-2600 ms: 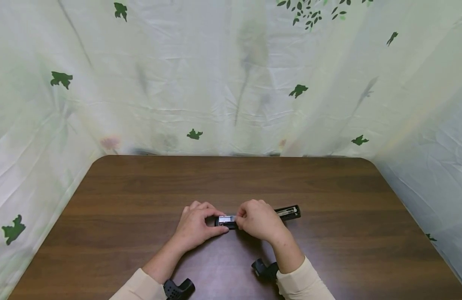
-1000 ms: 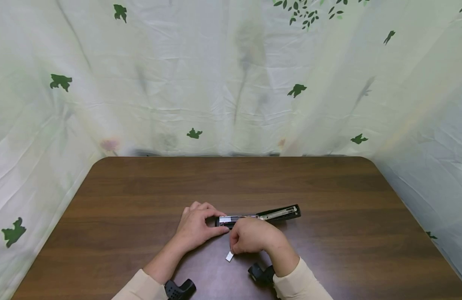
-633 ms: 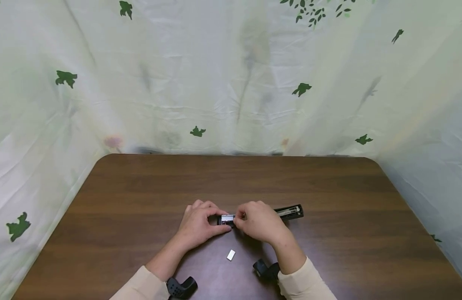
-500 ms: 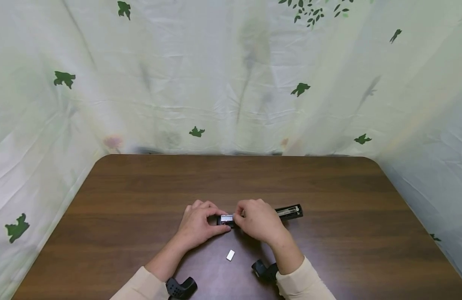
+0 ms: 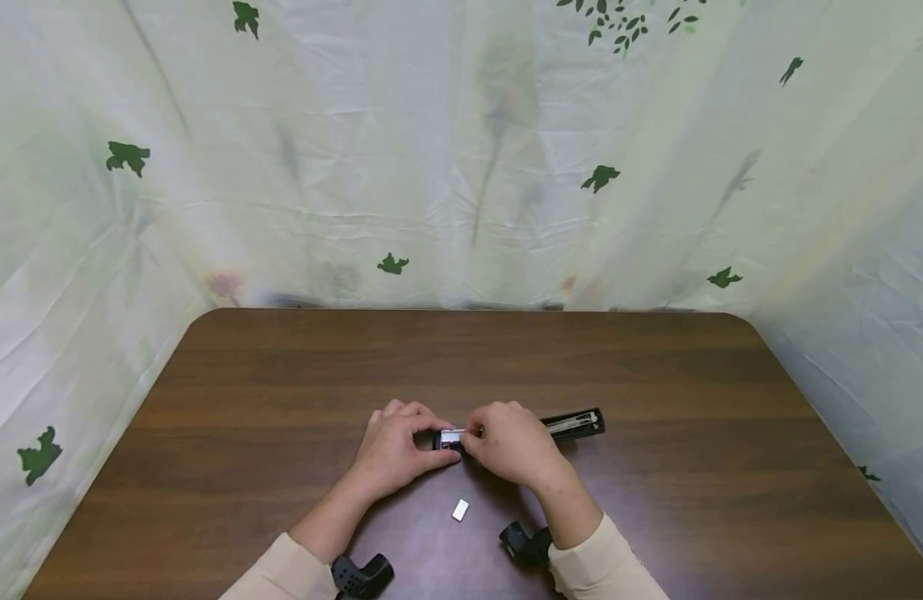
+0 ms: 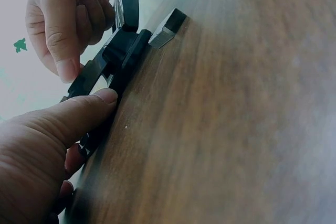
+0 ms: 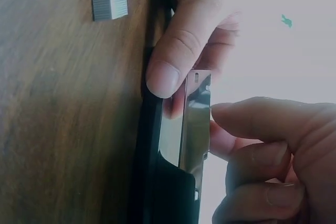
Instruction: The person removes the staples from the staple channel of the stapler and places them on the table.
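A black stapler point(image 5: 577, 423) lies folded open across the table, its top arm swung out to the right. My left hand point(image 5: 397, 450) grips its left end between thumb and fingers. Over the metal magazine point(image 7: 197, 129), the thumb and forefinger of my right hand point(image 5: 517, 446) pinch at its upper edge, other fingers curled. Through the right wrist view my left thumb point(image 7: 165, 77) presses the near side of the stapler. A short silver block of staples point(image 5: 460, 510) rests on the wood in front of the stapler, apart from both hands.
The brown wooden table point(image 5: 281, 367) has rounded far corners. A pale curtain point(image 5: 431, 167) with green leaf prints hangs behind and beside it. Black wrist cameras point(image 5: 363, 577) stick out from both cream sleeves point(image 5: 607, 562).
My right hand came away from the stapler with the block of staples, set it on the table and let go. It is back at the magazine, slightly further left. The left hand kept its grip.
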A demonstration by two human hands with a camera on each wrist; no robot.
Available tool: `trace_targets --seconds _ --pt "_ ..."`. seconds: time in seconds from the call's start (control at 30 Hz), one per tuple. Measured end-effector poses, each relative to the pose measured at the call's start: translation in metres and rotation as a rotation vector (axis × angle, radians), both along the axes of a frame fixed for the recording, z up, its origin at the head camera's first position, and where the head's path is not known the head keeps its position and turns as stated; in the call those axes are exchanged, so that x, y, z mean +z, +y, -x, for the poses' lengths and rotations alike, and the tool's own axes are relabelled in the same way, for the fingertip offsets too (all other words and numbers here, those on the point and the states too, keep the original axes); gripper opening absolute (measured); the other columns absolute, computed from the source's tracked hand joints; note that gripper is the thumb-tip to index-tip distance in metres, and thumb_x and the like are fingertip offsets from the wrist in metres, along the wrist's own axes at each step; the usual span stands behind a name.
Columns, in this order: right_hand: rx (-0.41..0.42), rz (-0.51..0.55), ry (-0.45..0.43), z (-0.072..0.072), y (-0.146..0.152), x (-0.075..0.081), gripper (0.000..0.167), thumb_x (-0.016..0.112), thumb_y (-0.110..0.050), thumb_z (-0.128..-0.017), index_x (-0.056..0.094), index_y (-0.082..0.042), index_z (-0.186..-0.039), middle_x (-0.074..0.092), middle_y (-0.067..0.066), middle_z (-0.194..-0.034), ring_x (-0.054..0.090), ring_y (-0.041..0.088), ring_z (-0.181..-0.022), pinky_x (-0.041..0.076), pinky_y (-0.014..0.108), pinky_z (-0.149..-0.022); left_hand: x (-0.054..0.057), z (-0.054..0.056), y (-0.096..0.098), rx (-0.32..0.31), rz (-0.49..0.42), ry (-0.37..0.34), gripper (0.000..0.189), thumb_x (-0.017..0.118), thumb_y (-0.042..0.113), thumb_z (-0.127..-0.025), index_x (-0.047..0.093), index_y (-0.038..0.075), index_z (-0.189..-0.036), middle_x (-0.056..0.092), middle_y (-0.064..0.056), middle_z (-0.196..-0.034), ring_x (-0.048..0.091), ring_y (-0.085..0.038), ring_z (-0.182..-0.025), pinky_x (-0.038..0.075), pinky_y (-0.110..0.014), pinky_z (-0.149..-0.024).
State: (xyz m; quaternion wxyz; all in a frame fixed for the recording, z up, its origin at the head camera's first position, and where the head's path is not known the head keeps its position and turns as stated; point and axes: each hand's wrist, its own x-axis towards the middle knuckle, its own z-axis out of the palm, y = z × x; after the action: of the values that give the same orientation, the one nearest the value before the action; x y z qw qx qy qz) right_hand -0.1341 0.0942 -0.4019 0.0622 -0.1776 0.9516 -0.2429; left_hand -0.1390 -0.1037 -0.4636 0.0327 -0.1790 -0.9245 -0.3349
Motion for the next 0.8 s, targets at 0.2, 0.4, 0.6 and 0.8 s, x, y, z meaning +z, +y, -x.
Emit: trace_targets --seconds 0.2,0.4,0.6,0.8 --pt "-0.012 -0.001 -0.006 0.0004 -0.0003 0.0003 0.016 0.074 -0.023 -0.091 0.074 -0.021 -0.075 0.062 -0.011 -0.067 0.051 0.007 -0.058 0.043 0.026 -0.057 0.0001 -0.0001 0.0 -0.001 0.002 0.012 0.033 0.091 0.045 -0.072 0.08 0.033 -0.101 0.064 0.019 -0.092 0.048 -0.008 -0.091 0.032 -0.033 -0.083" --pt "-0.046 0.015 0.007 0.0007 -0.0012 0.0017 0.015 0.077 -0.027 -0.09 0.073 -0.021 -0.076 0.063 -0.011 -0.067 0.051 0.008 -0.059 0.042 0.026 -0.058 -0.0009 -0.0001 -0.0002 0.001 0.008 0.014 0.032 0.091 0.045 -0.072 0.08 0.033 -0.101 0.064 0.019 -0.092 0.048 -0.008 -0.091 0.032 -0.033 -0.083" --pt "-0.062 0.035 0.007 0.0001 -0.0025 0.0017 0.015 0.077 -0.027 -0.09 0.074 -0.021 -0.077 0.064 -0.01 -0.068 0.052 0.009 -0.06 0.042 0.027 -0.058 -0.0015 -0.0007 0.0 0.003 0.008 0.036 0.033 0.091 0.045 -0.071 0.081 0.033 -0.1 0.064 0.018 -0.091 0.049 -0.008 -0.09 0.032 -0.033 -0.082" --pt "-0.06 0.063 0.002 0.0006 -0.0029 0.0014 0.015 0.077 -0.028 -0.09 0.074 -0.02 -0.077 0.064 -0.011 -0.068 0.052 0.008 -0.06 0.041 0.026 -0.058 -0.0012 -0.0002 0.0005 -0.001 0.003 0.048 0.032 0.091 0.044 -0.072 0.081 0.031 -0.099 0.065 0.017 -0.091 0.05 -0.009 -0.091 0.034 -0.035 -0.083"
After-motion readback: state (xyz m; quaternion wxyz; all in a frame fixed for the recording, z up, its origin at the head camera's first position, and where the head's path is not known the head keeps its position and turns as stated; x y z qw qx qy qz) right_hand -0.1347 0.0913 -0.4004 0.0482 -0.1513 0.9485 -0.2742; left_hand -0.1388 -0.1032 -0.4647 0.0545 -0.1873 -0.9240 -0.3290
